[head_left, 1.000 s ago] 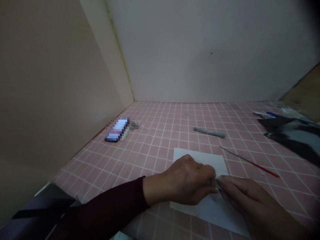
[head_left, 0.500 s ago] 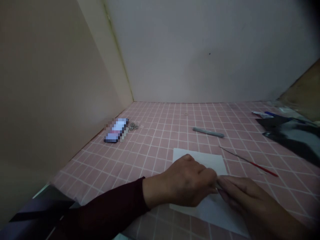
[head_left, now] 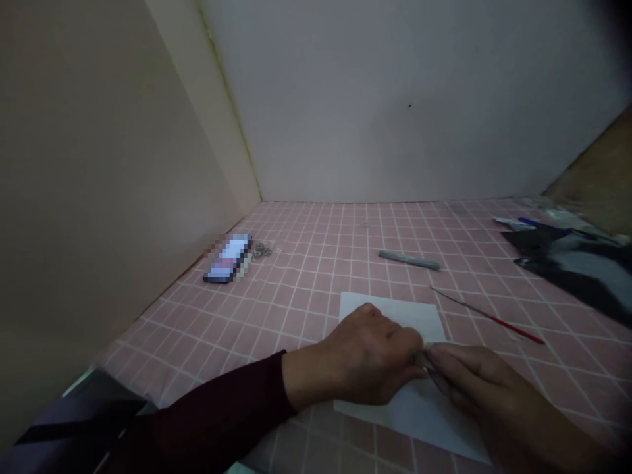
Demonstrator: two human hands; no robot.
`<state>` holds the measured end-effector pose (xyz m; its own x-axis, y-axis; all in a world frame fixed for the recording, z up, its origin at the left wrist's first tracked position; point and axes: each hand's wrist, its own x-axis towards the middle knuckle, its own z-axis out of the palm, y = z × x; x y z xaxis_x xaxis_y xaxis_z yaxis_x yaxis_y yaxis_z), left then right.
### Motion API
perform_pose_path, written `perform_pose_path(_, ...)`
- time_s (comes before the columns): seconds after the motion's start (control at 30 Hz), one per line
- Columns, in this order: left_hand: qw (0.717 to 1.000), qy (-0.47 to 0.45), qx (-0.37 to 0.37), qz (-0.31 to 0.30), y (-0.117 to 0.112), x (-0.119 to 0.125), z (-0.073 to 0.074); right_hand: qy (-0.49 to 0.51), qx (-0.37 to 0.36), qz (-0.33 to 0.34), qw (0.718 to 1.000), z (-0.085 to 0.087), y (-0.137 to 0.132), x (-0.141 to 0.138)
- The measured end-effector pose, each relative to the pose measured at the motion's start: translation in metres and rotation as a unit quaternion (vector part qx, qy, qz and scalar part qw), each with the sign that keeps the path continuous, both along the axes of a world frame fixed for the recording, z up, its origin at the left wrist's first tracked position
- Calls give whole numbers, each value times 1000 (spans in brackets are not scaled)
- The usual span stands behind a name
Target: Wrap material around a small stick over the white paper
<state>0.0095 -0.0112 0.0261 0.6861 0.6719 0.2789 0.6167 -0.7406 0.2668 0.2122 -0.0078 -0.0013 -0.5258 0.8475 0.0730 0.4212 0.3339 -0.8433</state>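
My left hand (head_left: pixel 371 357) is closed in a fist-like grip over a sheet of white paper (head_left: pixel 395 304). Facing it on the right, my right hand (head_left: pixel 476 376) pinches with thumb and fingers. The fingertips of both hands meet at a small pale object, mostly covered by the fingers; its kind is not clear. Beyond my right hand lies a thin pointed tool with a red handle (head_left: pixel 516 328), like a needle file. A grey, rough-looking bar (head_left: pixel 409 259) rests farther back on the table.
The pink checked tabletop (head_left: pixel 296 276) runs back to a pale wall. A phone (head_left: pixel 230 258) lies at the left, with small metal rings (head_left: pixel 261 250) beside it. On the right are a black plastic bag (head_left: pixel 567 260) and a blue stick-like item (head_left: pixel 540 226).
The view has shifted slightly. Both hands stay together over the paper, with only a small movement at the fingertips.
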Motion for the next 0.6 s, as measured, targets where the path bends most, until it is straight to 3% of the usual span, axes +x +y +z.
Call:
perform_pose_path(0.07, 992, -49, -114, -9, 4, -4, 2, -22, 55, 27, 998, 3, -2, 0)
perform_pose_path(0.13, 963, -95, -251, -38, 8, -9, 6, -23, 173, 48, 983, 5, -5, 1)
perform_pose_path(0.2, 945, -110, -304, -55, 9, -11, 7, -17, 223, 65, 973, 6, -6, 2)
perform_pose_path(0.27, 969, -84, -230, -42, 6, -9, 6, -14, 135, 62, 989, 6, -5, 3)
perform_pose_path(0.33, 996, -26, -86, -21, 2, -4, 3, -5, -30, 45, 999, 5, -2, 2)
perform_pose_path(0.4, 999, 25, 25, -16, -2, 1, 0, 11, -168, 35, 985, 4, 1, 2)
perform_pose_path(0.43, 998, 35, 48, -16, -2, 2, -1, 20, -198, 32, 980, 3, 2, 1)
perform_pose_path(0.5, 1000, 19, 21, -10, -1, 0, 0, 22, -166, 32, 985, 2, 1, 1)
perform_pose_path(0.6, 985, -49, -161, -20, 6, -8, 3, -16, 37, 43, 998, 1, -3, 2)
